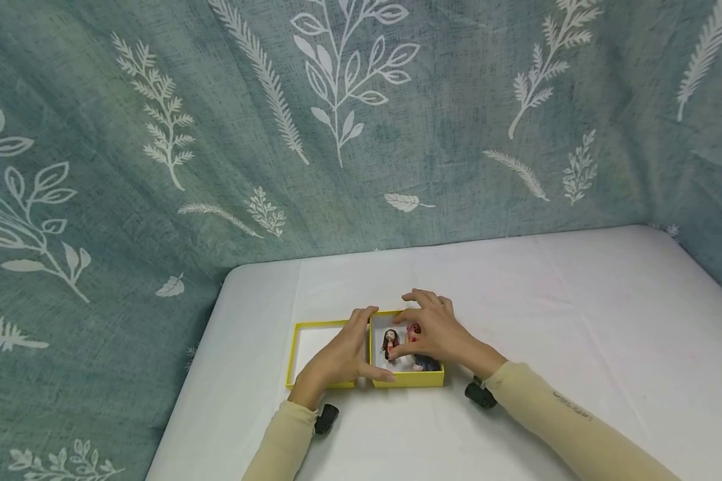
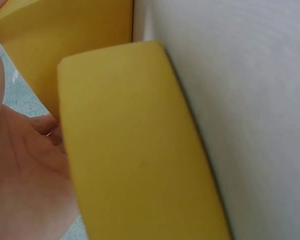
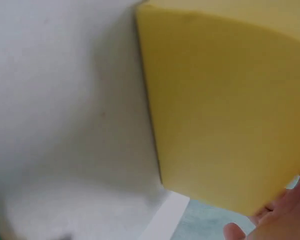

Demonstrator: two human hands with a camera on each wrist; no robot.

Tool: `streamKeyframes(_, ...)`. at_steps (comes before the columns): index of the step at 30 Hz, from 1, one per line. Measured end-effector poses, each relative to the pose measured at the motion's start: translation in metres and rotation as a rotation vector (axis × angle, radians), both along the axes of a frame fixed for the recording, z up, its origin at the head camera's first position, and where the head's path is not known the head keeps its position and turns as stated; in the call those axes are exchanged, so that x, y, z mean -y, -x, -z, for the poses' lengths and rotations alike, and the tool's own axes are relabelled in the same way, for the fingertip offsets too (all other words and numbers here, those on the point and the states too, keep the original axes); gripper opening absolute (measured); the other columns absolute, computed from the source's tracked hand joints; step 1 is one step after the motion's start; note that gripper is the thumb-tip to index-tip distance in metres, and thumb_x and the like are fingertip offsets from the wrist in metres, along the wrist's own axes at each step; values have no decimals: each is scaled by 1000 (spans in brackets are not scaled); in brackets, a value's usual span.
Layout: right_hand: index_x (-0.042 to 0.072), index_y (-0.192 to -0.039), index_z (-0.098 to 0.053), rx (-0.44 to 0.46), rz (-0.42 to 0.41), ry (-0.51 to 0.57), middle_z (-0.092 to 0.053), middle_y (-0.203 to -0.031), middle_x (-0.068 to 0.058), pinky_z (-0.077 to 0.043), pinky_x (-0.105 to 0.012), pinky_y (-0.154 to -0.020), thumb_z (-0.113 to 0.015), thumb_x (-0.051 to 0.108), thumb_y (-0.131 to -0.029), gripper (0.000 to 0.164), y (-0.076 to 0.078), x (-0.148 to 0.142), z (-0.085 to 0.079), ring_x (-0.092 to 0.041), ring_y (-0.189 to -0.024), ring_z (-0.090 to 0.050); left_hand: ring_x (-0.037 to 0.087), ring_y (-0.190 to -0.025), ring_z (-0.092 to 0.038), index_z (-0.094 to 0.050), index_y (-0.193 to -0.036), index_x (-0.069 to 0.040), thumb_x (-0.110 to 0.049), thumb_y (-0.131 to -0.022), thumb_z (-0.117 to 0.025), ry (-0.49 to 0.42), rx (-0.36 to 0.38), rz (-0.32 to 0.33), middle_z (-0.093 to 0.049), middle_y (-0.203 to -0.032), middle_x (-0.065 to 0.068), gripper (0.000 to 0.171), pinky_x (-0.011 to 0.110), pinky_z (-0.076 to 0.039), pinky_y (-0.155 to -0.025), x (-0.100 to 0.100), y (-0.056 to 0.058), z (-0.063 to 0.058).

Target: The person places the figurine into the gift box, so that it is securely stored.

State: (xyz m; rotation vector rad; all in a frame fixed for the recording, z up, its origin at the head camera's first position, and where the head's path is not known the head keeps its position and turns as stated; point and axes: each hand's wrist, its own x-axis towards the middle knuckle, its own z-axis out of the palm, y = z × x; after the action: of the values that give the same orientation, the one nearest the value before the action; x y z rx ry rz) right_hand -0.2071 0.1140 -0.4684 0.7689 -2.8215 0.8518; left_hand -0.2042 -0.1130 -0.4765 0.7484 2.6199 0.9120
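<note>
A yellow box [image 1: 408,379] with a white inside stands on the table. In it are a dark-haired doll figurine [image 1: 389,341], a pink-haired figurine [image 1: 413,332] partly covered by my right hand, and something dark at the near right corner. My left hand [image 1: 341,354] grips the box at its left end, thumb on the near wall and fingers at the far corner. Over the box, my right hand [image 1: 433,332] reaches in with a bent thumb and forefinger. Its thumb tip overlaps the dark-haired figurine's lower body; whether it pinches the figurine is unclear.
A shallow yellow-edged lid [image 1: 291,354], white inside, lies left of the box, partly under my left hand. The white-covered table [image 1: 553,300] extends to both sides. Behind it hangs a green leaf-patterned cloth [image 1: 445,167].
</note>
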Motion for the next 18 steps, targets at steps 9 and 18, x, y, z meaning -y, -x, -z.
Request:
streamKeyframes(9, 17, -110, -75, -12, -3, 47, -48, -142, -18, -22, -63, -103, -86, 48, -69, 52, -11, -32, -21, -41, -139, -30, 23, -136, -41, -15, -155, -17, -61, -60, -86, -21, 11, 0, -31, -151, 7, 127, 45, -39, -111, -1, 2, 0)
streamKeyframes(18, 16, -112, -73, 22, 30, 41, -46, -143, -18, -21, -64, -102, -87, 43, -68, 54, -26, -69, -20, -42, -139, -27, 24, -138, -39, -14, -155, -17, -60, -60, -87, -20, 23, -3, -30, -151, 6, 127, 45, -39, -112, 0, 0, -1)
